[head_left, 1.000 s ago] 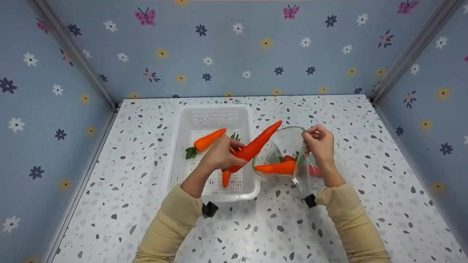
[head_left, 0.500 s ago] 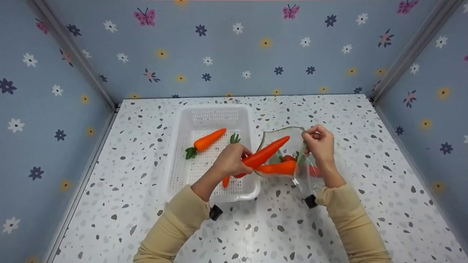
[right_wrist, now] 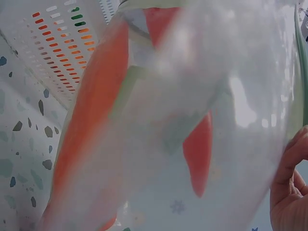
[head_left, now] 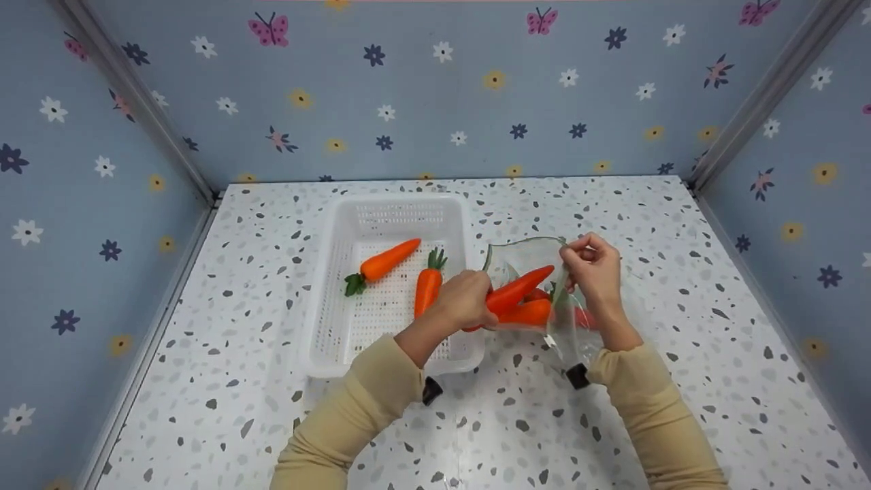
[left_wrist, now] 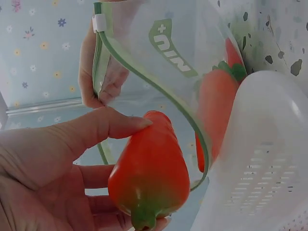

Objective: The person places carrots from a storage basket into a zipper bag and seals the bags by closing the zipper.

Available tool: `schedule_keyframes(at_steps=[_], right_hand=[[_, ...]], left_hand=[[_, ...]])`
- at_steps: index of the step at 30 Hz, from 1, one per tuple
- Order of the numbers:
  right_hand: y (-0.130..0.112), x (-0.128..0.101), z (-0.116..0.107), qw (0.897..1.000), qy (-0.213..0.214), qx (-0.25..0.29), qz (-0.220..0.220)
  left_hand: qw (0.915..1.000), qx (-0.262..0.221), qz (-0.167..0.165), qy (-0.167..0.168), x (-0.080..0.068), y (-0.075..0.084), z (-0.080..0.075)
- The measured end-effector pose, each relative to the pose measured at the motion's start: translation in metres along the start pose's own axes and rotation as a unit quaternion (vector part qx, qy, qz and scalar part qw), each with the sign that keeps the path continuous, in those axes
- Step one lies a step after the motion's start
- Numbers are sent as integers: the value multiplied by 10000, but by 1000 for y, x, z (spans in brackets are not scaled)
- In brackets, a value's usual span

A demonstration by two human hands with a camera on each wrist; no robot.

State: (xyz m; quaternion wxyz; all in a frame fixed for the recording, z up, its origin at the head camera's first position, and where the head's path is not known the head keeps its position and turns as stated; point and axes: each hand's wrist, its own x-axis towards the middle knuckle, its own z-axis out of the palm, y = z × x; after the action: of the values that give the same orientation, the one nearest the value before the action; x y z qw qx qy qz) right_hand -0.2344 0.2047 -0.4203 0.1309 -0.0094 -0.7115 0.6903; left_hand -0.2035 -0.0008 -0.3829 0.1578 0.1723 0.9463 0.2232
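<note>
Pointing carrot (head_left: 518,289) tip-first into bag (head_left: 537,253)

Left hand (head_left: 468,300) fingers curled in grip, forearm angled right; right hand (head_left: 590,267) pinching, wrist bent down.

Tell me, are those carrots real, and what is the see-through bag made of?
The carrot in the left hand looks like plastic or foam: its skin is smooth, evenly orange and slightly shiny, with no roots or dirt, so probably a toy. The bag looks like thin clear plastic film: the carrots inside show through it, it creases softly, and a green zip strip edges its mouth.
</note>
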Motion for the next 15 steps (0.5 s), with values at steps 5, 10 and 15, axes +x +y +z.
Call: schedule_keyframes(at_steps=[5,10,15], right_hand=[[-16,-7,6,9997,-17,-65,218],[-15,-5,7,9994,42,-138,313],[-15,-6,6,9997,59,-165,188]], left_hand=[[9994,345,-1,-66,10,11,6],[9968,793,-102,-18,21,18,12],[9950,958,-268,-15,31,24,21]])
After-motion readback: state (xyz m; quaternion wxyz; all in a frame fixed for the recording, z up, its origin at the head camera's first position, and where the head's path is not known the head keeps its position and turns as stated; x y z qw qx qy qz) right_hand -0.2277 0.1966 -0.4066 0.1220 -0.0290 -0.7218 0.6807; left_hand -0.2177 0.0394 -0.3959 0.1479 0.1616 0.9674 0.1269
